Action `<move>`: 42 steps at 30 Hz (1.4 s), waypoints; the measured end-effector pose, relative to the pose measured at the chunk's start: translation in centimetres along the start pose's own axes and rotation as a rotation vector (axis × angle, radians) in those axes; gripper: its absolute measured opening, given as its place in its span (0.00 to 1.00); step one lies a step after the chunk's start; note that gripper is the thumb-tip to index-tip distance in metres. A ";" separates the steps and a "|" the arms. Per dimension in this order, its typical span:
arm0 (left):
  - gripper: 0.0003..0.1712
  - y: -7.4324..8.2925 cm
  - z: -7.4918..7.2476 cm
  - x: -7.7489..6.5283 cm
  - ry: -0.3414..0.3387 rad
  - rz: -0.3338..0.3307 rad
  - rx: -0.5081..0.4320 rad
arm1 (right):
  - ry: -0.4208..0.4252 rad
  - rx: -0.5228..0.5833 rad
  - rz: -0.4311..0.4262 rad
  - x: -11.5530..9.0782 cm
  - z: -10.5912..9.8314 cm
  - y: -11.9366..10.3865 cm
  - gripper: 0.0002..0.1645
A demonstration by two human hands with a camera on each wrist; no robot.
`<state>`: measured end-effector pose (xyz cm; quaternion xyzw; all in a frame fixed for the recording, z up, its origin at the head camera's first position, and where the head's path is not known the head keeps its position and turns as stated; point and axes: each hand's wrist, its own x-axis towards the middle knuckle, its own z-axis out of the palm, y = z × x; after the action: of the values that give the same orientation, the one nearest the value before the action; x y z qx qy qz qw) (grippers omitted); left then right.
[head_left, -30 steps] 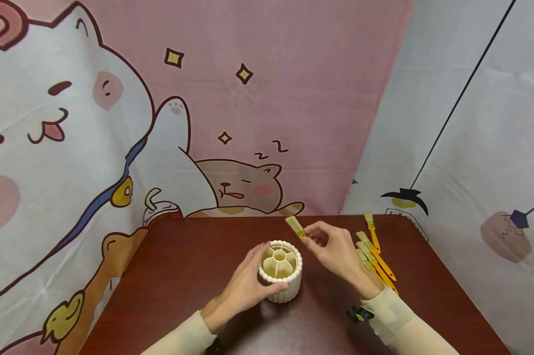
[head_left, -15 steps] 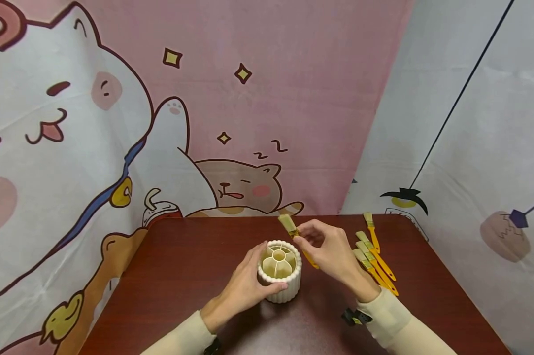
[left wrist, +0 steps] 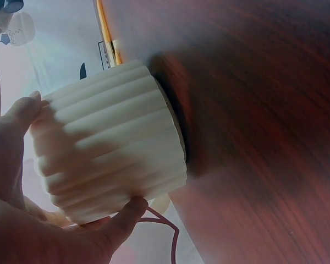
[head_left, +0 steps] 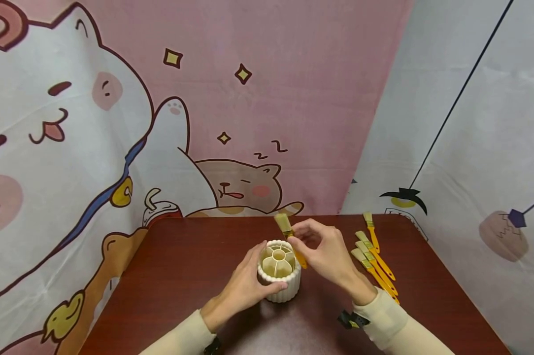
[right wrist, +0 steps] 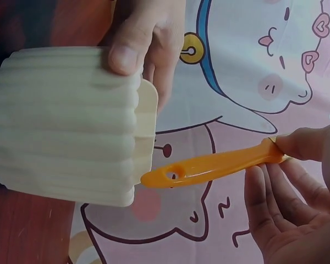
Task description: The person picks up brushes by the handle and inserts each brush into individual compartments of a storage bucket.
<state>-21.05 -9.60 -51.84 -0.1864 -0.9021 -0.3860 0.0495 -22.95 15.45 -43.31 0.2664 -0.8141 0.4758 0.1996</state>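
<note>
The head view looked forward and down from above the counter [head_left: 196, 276], well back, taking in both hands and the printed backdrop [head_left: 316, 98]. The left wrist view, lying on its side, faced the white holder [left wrist: 110, 143] closely from behind the left hand [left wrist: 49, 214]. The right wrist view, also sideways, looked past the right hand [right wrist: 297, 203] toward the holder's rim, sharing the orange brush [right wrist: 214, 168] with the head view

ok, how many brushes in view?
5: one brush in the right hand; on the table, right side, one brush alone farther back, three brushes overlapping nearer. Overlap may hide more.
</note>
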 end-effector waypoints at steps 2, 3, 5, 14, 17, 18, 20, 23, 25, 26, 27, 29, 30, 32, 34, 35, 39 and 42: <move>0.73 0.0 0.0 0.0 0.002 0.004 -0.001 | -0.002 0.011 -0.013 0.0 0.1 -0.1 0.11; 0.73 0.0 0.0 0.0 0.003 0.006 -0.003 | -0.003 0.014 -0.017 0.0 0.2 -0.2 0.12; 0.73 0.0 -0.1 0.0 0.002 0.003 -0.008 | -0.005 0.017 -0.028 0.0 0.3 -0.2 0.12; 0.73 0.0 -0.2 0.0 -0.013 -0.002 -0.028 | -0.007 0.057 -0.046 -0.1 0.8 -0.4 0.13; 0.73 0.1 -0.2 0.0 -0.020 -0.012 -0.031 | -0.010 0.064 -0.041 -0.2 1.1 -0.5 0.13; 0.73 0.1 -0.2 0.0 -0.023 -0.016 -0.032 | -0.014 0.066 -0.037 -0.2 1.2 -0.5 0.13; 0.73 0.0 -0.2 0.0 -0.030 -0.028 -0.037 | -0.019 0.065 -0.032 -0.3 1.3 -0.4 0.13; 0.73 -0.1 -0.2 0.0 -0.034 -0.030 -0.042 | -0.032 0.077 -0.026 -0.5 1.6 -0.3 0.13; 0.73 -0.2 -0.1 0.1 -0.035 -0.029 -0.041 | -0.040 0.090 -0.027 -0.6 1.7 -0.1 0.13; 0.73 -0.2 -0.1 0.1 -0.034 -0.028 -0.041 | -0.043 0.097 -0.030 -0.7 1.8 0.0 0.13; 0.73 -0.3 -0.1 0.1 -0.035 -0.027 -0.039 | -0.046 0.103 -0.032 -0.7 1.8 0.1 0.13; 0.73 -0.3 -0.1 0.1 -0.036 -0.027 -0.037 | -0.049 0.110 -0.034 -0.8 2.0 0.3 0.13; 0.73 -0.3 -0.1 0.1 -0.036 -0.027 -0.035 | -0.050 0.115 -0.035 -0.8 2.0 0.4 0.13; 0.73 -0.4 0.0 0.1 -0.037 -0.029 -0.033 | -0.050 0.120 -0.034 -0.9 2.2 0.6 0.14; 0.73 -0.4 0.0 0.0 -0.037 -0.030 -0.033 | -0.050 0.124 -0.033 -0.9 2.3 0.8 0.14; 0.73 -0.4 0.0 0.0 -0.037 -0.030 -0.032 | -0.049 0.126 -0.034 -1.0 2.4 0.9 0.14; 0.73 -0.4 0.0 0.0 -0.034 -0.030 -0.033 | -0.050 0.139 -0.045 -1.2 2.7 1.3 0.14; 0.73 -0.4 0.0 0.0 -0.034 -0.031 -0.036 | -0.060 0.151 -0.061 -1.3 3.0 1.5 0.14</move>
<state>-21.17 -9.86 -52.10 -0.1797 -0.8984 -0.3999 0.0247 -23.10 13.76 -46.50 0.3197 -0.7731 0.5211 0.1689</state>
